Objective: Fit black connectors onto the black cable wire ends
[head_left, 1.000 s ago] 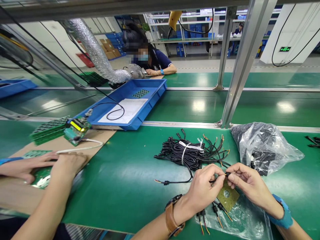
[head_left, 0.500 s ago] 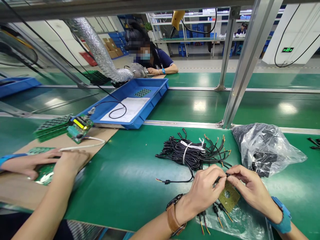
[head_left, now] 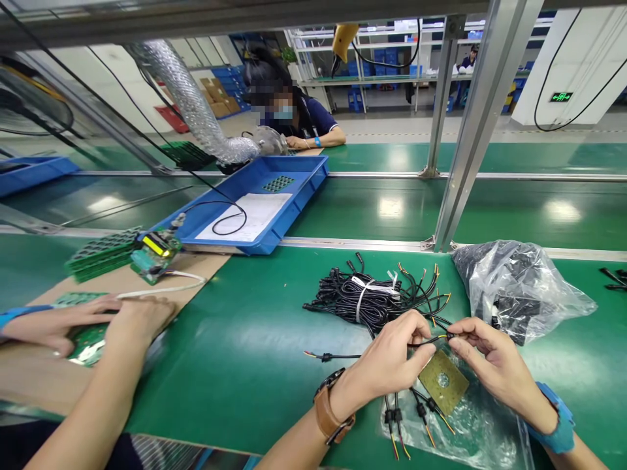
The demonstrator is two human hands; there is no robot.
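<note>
My left hand [head_left: 394,356], with a brown-strapped watch on the wrist, pinches a thin black cable [head_left: 425,342]. Its coloured wire ends show at the tips of my right hand [head_left: 494,356], which grips a small black part there, mostly covered by the fingers. Just below lies a square yellowish plate [head_left: 444,382] with a round hole, on a clear plastic bag [head_left: 470,434]. Several cable ends with black grommets [head_left: 393,416] rest by the plate. Behind my left hand is a tied bundle of black cables [head_left: 369,300].
At right, a clear bag [head_left: 526,287] holds black parts. A co-worker's hands [head_left: 142,320] work on a green circuit board [head_left: 91,339] at left. A blue tray [head_left: 267,238] stands farther back, near a metal post [head_left: 470,130]. Another person [head_left: 313,121] sits across the line.
My left hand has drawn away to the left from my right hand, uncovering a stretch of cable and yellow wire between them. The right hand stays nearly in place.
</note>
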